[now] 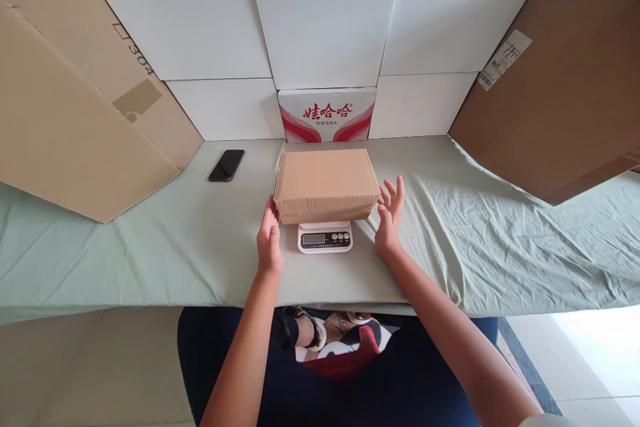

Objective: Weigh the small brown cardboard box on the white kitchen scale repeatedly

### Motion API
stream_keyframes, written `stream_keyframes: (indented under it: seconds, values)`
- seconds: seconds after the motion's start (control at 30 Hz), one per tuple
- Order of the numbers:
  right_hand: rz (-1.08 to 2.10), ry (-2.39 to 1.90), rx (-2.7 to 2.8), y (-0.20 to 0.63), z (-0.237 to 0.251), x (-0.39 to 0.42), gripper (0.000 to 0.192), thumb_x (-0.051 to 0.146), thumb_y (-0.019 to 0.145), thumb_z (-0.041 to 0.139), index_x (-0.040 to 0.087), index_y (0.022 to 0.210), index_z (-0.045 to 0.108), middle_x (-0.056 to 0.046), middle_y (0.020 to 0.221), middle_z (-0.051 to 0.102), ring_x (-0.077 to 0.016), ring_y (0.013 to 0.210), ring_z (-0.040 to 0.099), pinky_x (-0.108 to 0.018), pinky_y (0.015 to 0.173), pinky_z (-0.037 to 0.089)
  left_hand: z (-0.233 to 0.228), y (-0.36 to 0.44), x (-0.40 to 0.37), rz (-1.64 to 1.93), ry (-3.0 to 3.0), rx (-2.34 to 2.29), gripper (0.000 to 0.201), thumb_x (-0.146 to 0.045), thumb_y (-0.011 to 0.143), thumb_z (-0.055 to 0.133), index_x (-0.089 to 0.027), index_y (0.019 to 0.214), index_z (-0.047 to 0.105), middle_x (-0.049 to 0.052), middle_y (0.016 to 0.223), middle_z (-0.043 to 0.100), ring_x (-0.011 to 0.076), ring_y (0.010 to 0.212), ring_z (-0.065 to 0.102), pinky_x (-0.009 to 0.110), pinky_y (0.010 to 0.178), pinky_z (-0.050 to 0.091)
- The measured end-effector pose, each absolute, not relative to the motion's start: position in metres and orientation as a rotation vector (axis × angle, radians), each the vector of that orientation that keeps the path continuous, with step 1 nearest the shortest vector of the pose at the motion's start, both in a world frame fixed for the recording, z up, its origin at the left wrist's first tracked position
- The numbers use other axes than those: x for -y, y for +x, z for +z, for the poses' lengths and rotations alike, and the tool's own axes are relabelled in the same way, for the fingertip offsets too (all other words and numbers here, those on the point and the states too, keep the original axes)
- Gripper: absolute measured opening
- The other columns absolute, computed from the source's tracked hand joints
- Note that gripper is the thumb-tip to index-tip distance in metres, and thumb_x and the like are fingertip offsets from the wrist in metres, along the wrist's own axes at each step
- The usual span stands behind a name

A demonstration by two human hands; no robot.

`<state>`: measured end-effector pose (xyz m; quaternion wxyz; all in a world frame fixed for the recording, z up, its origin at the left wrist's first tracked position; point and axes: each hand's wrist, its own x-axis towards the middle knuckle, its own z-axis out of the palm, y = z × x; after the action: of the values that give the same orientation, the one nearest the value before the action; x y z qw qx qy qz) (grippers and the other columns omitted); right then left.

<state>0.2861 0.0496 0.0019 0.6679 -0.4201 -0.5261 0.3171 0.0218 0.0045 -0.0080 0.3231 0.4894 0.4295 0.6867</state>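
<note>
Brown cardboard parcel [326,185] sat on white scale [325,237], mid surface [150,247]. Left hand [269,237] flat beside parcel's left edge, grip released. Right hand [390,213] just off right edge, fingers spread, holding nothing. Black phone [227,165] lay further left.

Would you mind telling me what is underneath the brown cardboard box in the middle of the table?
The brown cardboard box rests on a small white scale. Only the scale's front edge, with display and buttons, shows; its weighing platform is covered by the box. Both sit on the green cloth.
</note>
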Motion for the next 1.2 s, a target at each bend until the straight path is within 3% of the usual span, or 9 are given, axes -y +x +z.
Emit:
stream_keyframes:
  seconds: [0.47, 1.2]
  values:
    - [0.819, -1.077, 0.833, 0.294, -0.004, -0.071, 0.064, 0.049, 0.084, 0.053, 0.036, 0.146, 0.043, -0.007, 0.141, 0.056, -0.0276, 0.136, 0.056, -0.057, 0.119, 0.039, -0.008, 0.018, -0.012, 1.928, 1.089, -1.162, 0.083, -0.073, 0.090, 0.054, -0.021, 0.155, 0.051, 0.013, 0.170, 0.038, 0.0293, 0.159, 0.033, 0.040, 0.130, 0.032]
    - [0.881, -1.098, 0.816, 0.292, -0.002, -0.073, 0.061, 0.046, 0.081, 0.054, 0.035, 0.141, 0.048, -0.006, 0.137, 0.056, -0.0245, 0.127, 0.060, -0.051, 0.113, 0.043, -0.012, 0.017, -0.015, 1.857, 1.102, -1.192, 0.086, -0.077, 0.090, 0.049, -0.023, 0.157, 0.048, 0.013, 0.169, 0.039, 0.0304, 0.158, 0.035, 0.042, 0.129, 0.033]
